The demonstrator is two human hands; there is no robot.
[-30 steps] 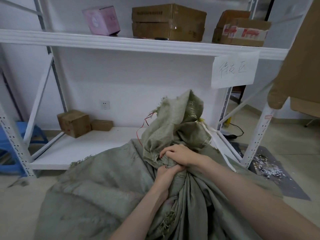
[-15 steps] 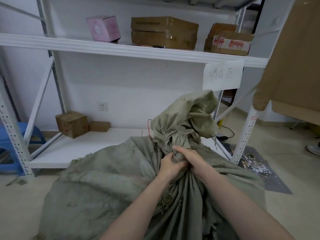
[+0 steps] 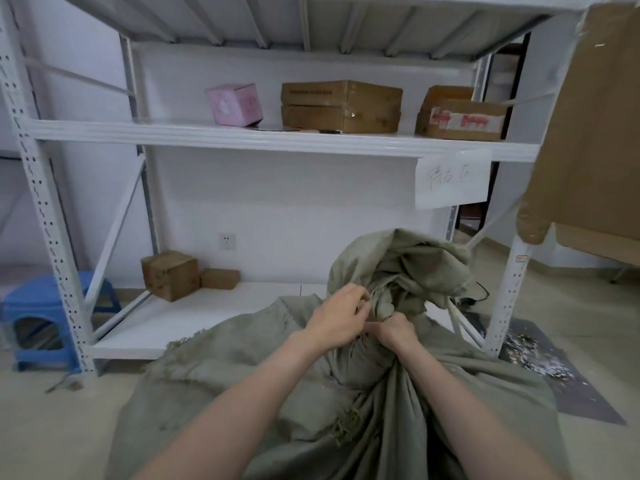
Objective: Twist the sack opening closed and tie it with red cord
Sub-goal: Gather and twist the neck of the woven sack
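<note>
Sack [image 3: 242,393] neck stays clamped in right hand [image 3: 394,332]; left hand [image 3: 341,315] has released, now pinching folds above, seemingly seeking cord, unseen

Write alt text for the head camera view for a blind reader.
Two bare hands close a big grey-green sack on the floor: the right hand grips its gathered neck, the left hand pinches cloth just above. Behind, a white rack holds cardboard boxes.
</note>
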